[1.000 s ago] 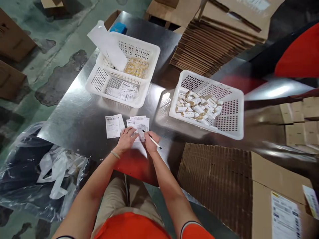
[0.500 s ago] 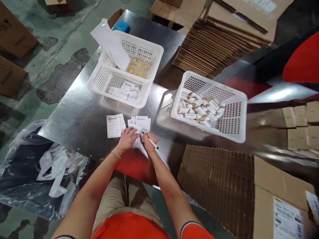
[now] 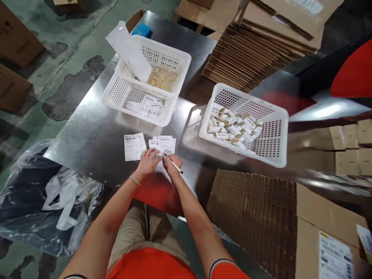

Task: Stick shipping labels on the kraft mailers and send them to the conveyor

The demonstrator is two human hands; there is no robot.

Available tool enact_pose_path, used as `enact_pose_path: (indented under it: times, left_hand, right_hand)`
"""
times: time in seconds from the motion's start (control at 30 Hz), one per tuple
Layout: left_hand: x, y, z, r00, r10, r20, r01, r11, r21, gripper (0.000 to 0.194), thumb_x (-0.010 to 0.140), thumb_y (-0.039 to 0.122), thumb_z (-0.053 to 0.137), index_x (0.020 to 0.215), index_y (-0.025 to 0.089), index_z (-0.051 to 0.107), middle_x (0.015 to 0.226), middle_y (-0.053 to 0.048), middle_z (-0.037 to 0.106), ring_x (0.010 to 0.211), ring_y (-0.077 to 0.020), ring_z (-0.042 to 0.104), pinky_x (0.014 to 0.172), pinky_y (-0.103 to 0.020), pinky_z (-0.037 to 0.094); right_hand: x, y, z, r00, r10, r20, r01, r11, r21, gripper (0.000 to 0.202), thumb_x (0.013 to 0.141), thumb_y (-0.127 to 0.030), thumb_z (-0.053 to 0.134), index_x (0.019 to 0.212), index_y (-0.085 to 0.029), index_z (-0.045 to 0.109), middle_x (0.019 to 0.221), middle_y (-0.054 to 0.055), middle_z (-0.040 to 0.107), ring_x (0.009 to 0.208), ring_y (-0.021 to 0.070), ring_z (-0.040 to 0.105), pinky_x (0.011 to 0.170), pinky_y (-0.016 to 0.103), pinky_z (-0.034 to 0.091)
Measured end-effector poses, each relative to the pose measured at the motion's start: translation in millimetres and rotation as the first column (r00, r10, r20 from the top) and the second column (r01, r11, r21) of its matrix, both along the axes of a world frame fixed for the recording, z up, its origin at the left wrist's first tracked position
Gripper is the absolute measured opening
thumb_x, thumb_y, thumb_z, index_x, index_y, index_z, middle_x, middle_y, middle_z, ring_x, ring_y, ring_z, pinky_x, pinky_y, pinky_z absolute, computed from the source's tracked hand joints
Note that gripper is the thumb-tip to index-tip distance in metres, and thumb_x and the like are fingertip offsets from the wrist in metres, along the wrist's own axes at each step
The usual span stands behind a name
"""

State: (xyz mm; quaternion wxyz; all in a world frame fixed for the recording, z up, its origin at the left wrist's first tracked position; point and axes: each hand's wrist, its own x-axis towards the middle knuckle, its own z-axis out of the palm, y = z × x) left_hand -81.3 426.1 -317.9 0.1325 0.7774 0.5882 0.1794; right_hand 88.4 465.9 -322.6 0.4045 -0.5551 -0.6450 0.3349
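Observation:
My right hand (image 3: 173,164) grips a white pen (image 3: 177,167) with a dark end, its tip down on a printed slip (image 3: 167,143). Beside it, my left hand (image 3: 148,162) lies with fingers spread over the lower left part of the same slips, touching the paper. Edges of other slips show behind the top one. Just left of my left hand, a second small stack of slips (image 3: 132,148) rests on the metal table (image 3: 101,128).
A two-part white basket (image 3: 139,119) holds slips, rubber bands and a white sheet. The right-hand basket (image 3: 269,157) contains white-and-gold packets. Stacked flat cardboard (image 3: 244,58) stands behind; more cardboard (image 3: 252,217) lies front right. A lined bin (image 3: 26,201) is at left.
My right hand and the pen have shifted very slightly left across the slip. My left hand stays in place.

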Motion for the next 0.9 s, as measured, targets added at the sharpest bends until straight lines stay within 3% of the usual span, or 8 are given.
enact_pose_path:
  times: [0.43, 0.63, 0.9]
  left_hand:
    - [0.7, 0.1, -1.1, 1.000, 0.004, 0.015, -0.004, 1.000, 0.003, 0.025, 0.097, 0.022, 0.066, 0.114, 0.033, 0.081, 0.134, -0.008, 0.073, 0.134, -0.0325, 0.057, 0.107, -0.050, 0.047]
    - [0.8, -0.5, -2.4, 1.000, 0.004, 0.011, -0.004, 1.000, 0.019, 0.025, 0.098, 0.023, 0.065, 0.115, 0.032, 0.080, 0.134, -0.008, 0.074, 0.135, -0.0331, 0.057, 0.106, -0.051, 0.048]
    - [0.5, -1.4, -1.4, 1.000, -0.016, -0.006, 0.016, 0.997, 0.079, 0.024, 0.101, 0.024, 0.063, 0.116, 0.030, 0.080, 0.132, -0.009, 0.074, 0.132, -0.0344, 0.058, 0.104, -0.051, 0.050]
  right_hand:
    - [0.4, -2.0, -4.0, 1.000, -0.007, 0.003, 0.007, 1.000, 0.000, 0.050, 0.095, -0.044, 0.052, 0.051, -0.026, 0.036, 0.050, -0.003, 0.043, 0.053, 0.0127, 0.034, 0.057, 0.030, 0.035]
    - [-0.1, -0.9, -2.6, 0.998, -0.070, 0.003, 0.070, 0.998, 0.005, 0.051, 0.097, -0.047, 0.052, 0.052, -0.028, 0.036, 0.051, -0.003, 0.042, 0.052, 0.0141, 0.038, 0.057, 0.032, 0.038]
    - [-1.3, -1.7, -1.0, 0.998, -0.066, 0.003, 0.066, 0.997, 0.044, 0.048, 0.097, -0.037, 0.050, 0.052, -0.027, 0.035, 0.053, -0.003, 0.043, 0.052, 0.0134, 0.041, 0.058, 0.032, 0.035]
